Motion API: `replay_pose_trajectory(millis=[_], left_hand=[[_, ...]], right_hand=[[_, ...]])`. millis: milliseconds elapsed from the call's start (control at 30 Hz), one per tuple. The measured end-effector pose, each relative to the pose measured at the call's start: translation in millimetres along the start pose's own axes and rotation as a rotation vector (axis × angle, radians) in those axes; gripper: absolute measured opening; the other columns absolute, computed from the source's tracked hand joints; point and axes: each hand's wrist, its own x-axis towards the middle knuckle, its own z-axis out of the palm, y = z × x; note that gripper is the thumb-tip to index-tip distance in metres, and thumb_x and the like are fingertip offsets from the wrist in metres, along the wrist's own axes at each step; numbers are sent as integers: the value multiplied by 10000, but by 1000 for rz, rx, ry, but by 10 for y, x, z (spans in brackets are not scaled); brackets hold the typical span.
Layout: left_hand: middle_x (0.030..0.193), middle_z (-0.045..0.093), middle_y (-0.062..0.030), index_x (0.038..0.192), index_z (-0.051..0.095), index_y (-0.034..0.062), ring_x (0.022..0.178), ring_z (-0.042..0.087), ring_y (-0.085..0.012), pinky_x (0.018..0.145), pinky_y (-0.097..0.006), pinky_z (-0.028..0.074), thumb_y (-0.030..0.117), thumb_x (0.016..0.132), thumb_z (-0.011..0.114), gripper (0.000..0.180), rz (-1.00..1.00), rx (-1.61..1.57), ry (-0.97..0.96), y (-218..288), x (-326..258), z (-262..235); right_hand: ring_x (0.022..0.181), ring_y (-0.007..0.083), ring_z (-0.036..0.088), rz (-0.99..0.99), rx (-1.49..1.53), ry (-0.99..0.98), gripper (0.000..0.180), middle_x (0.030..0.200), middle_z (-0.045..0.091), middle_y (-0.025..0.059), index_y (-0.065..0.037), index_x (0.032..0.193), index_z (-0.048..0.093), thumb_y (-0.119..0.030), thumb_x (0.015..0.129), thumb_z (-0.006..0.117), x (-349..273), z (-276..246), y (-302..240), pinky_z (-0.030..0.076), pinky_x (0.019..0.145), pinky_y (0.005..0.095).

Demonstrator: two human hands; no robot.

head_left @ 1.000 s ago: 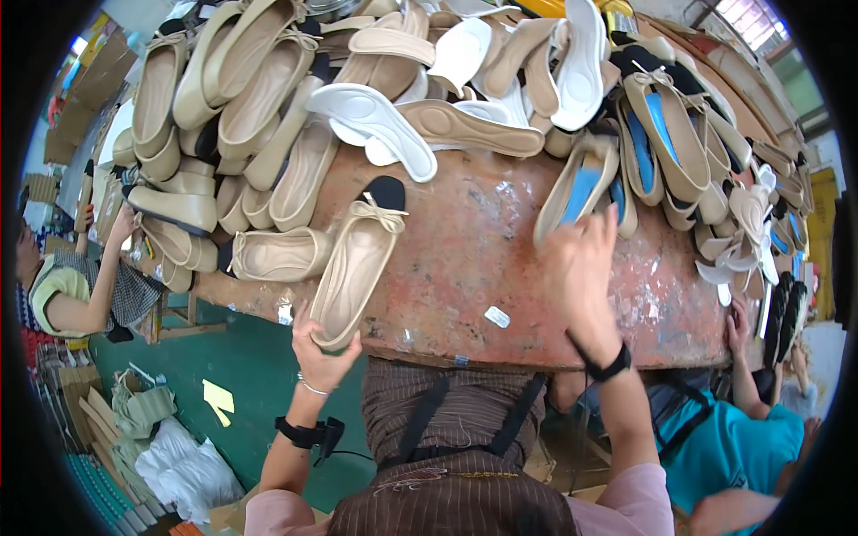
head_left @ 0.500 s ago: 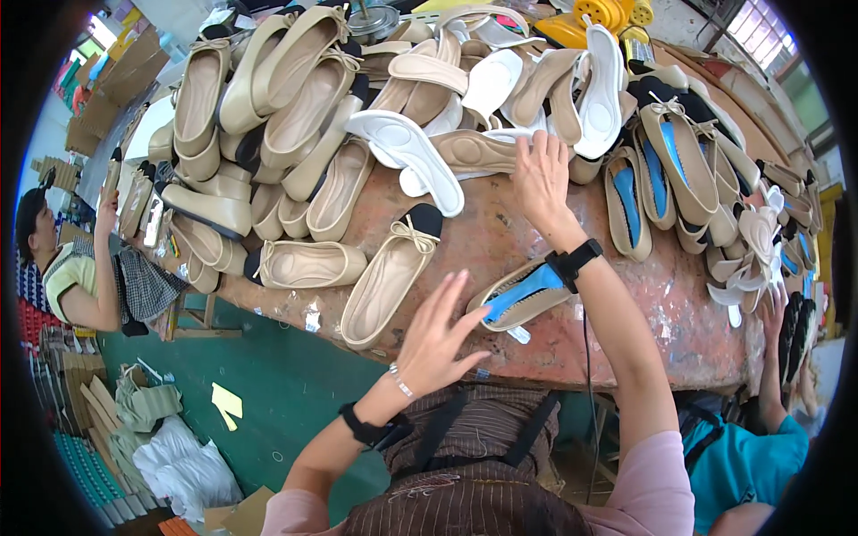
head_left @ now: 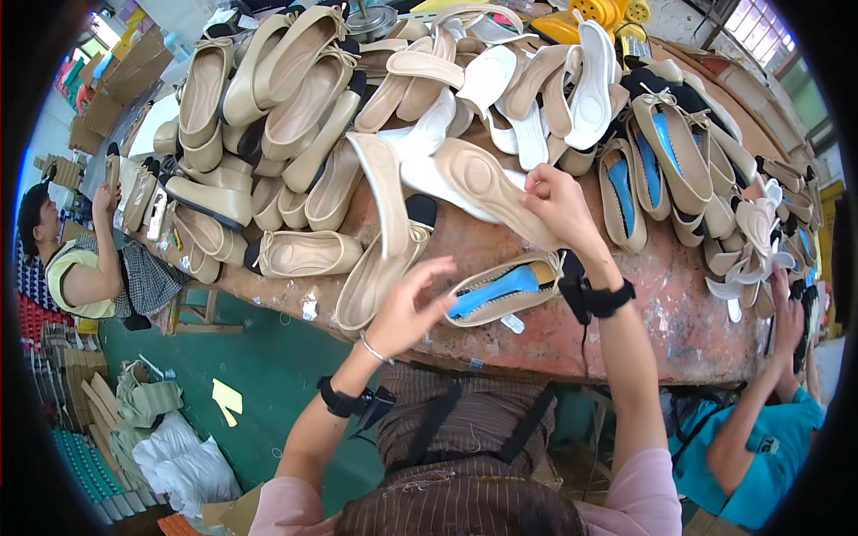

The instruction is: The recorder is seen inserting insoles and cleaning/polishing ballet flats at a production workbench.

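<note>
My right hand (head_left: 561, 207) pinches the edge of a beige shoe insole (head_left: 483, 179) over the pile, its round heel pad facing up. My left hand (head_left: 407, 308) holds nothing, fingers apart, beside the toe end of an open flat shoe (head_left: 509, 290) with a blue lining strip inside. Just left of that hand lies a beige ballet flat (head_left: 362, 290) with a black toe and a bow. Across this flat rests another beige insole (head_left: 380, 192) with a white edge, hiding part of it.
Finished flats (head_left: 313, 98) are heaped at the left of the red worktable (head_left: 626, 330). More insoles (head_left: 527, 85) lie at the back, with blue-lined shoes (head_left: 666, 161) at right. Co-workers sit at both sides, one in a teal shirt (head_left: 760, 456). A dark cable hangs over the front edge.
My right hand has come nearer, drawing a beige insole out of the pile. Another insole has shifted onto the black-toed flat. My left hand has moved slightly left.
</note>
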Motion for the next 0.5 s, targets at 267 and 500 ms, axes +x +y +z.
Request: replay_pose_trajectory(millis=[267, 500], left_hand=[[1505, 363, -152, 1545, 169, -8, 1385, 383, -227, 1101, -371, 392, 504, 1005, 524, 824, 112, -639, -271, 171, 504, 232], [827, 647, -16, 1029, 644, -22, 735, 564, -66, 661, -282, 477, 254, 1011, 573, 286, -29, -338, -29, 391, 718, 370]], right_hand=[[878, 107, 673, 321, 1395, -232, 312, 976, 708, 50, -37, 1235, 623, 11, 926, 624, -980, -24, -430, 560, 767, 259], [1010, 190, 691, 403, 1876, -264, 349, 1162, 690, 130, -16, 1251, 608, 16, 904, 603, -1196, -120, -231, 570, 872, 328]])
